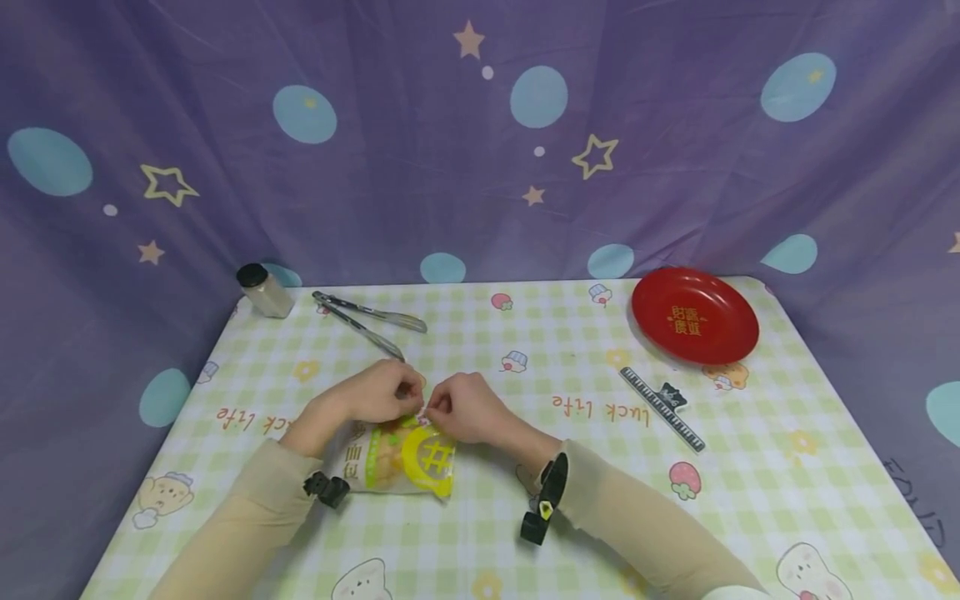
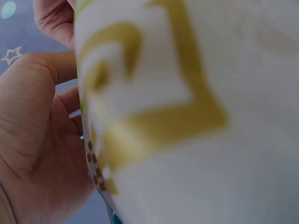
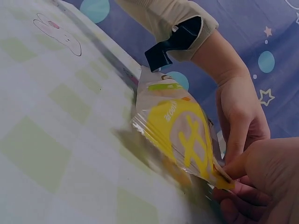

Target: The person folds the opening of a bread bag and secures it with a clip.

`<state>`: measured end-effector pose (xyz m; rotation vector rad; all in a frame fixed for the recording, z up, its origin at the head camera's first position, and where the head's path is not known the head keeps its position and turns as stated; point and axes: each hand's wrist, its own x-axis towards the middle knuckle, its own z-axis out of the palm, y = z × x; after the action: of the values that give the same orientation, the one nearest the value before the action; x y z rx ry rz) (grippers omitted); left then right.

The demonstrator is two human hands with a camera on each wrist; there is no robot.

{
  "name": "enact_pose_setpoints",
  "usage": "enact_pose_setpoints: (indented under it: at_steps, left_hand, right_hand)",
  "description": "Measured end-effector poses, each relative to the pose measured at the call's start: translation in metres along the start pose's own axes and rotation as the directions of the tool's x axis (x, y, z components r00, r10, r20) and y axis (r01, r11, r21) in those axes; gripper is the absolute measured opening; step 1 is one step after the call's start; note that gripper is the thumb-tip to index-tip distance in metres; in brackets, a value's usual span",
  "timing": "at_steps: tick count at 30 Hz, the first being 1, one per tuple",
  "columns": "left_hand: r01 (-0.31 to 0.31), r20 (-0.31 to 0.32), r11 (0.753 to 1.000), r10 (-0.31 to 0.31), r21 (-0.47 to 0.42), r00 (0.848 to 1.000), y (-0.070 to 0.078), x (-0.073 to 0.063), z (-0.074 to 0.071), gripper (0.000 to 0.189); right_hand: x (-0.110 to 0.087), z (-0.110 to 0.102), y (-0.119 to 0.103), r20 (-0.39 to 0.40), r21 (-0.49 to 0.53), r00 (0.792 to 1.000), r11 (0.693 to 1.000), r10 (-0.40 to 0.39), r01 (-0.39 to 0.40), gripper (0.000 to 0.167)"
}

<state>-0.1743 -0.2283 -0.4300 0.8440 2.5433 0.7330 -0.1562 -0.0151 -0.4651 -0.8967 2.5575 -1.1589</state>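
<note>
At the far left of the worktop (image 1: 525,333) stands a dark-lidded jar (image 1: 268,296), with the metal tongs (image 1: 386,316) lying splayed to its right. Just nearer the person, the left hand (image 1: 378,392) bends its fingers, thumb and fingertips brought narrowly together on the upper edge of the yellow and clear snack bag (image 1: 397,460). The bag lies below both hands. Close beside, the right hand (image 1: 468,408) pinches the bag's yellow corner between thumb and curled fingers. Further right lie a piano-key clip (image 1: 662,410) and a red plate (image 1: 720,312).
</note>
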Motion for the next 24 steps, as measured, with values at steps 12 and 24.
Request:
enact_pose_setpoints:
  at_steps: [12, 24]
  left_hand:
    - [-0.052, 0.042, 0.999, 0.052, -0.009, 0.998, -0.014, -0.003, -0.009, 0.013]
    - [0.028, -0.022, 0.999, -0.027, 0.032, 0.999, -0.031, -0.017, -0.026, 0.007]
  right_hand:
    - [-0.002, 0.002, 0.0, -0.03, 0.006, 0.999, 1.0, -0.01, 0.01, 0.016]
    - [-0.005, 0.001, 0.003, -0.025, 0.027, 1.0, 1.0, -0.007, 0.008, 0.015]
